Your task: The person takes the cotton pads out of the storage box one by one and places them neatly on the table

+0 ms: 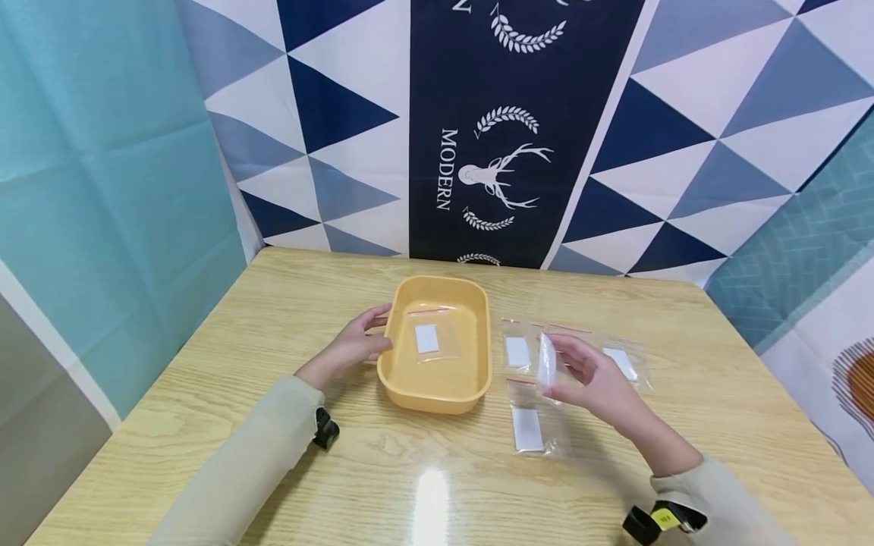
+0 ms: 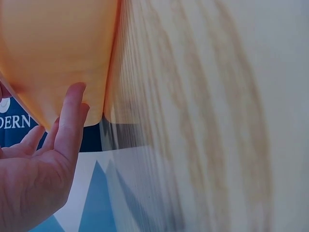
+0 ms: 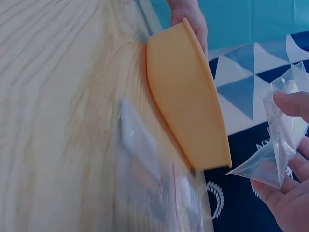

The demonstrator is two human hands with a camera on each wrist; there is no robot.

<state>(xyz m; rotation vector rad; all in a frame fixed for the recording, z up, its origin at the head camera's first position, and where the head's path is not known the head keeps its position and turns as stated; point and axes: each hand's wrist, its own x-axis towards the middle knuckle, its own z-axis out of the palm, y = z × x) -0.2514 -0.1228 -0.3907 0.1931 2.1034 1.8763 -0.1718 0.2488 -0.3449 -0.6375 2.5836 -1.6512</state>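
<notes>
A yellow plastic basin (image 1: pixel 437 398) stands on the table, with a clear zip bag holding a white card (image 1: pixel 426 339) lying inside. My left hand (image 1: pixel 351 347) is at its left side; in the left wrist view the fingers (image 2: pixel 70 121) rest fairly straight against the outer wall. To the right of the basin, my right hand (image 1: pixel 594 375) pinches a clear plastic bag (image 1: pixel 547 362) between thumb and fingers, lifted off the table. Under and around it lie more zip bags with white cards, including a near one (image 1: pixel 527 430) and one to the right (image 1: pixel 620 364).
The wooden table (image 1: pixel 328 478) reaches back to a patterned cloth (image 1: pixel 355 174) with a deer print. A teal cloth (image 1: pixel 123 189) hangs on the left. Dark wrist devices (image 1: pixel 326 428) are strapped at both sleeves.
</notes>
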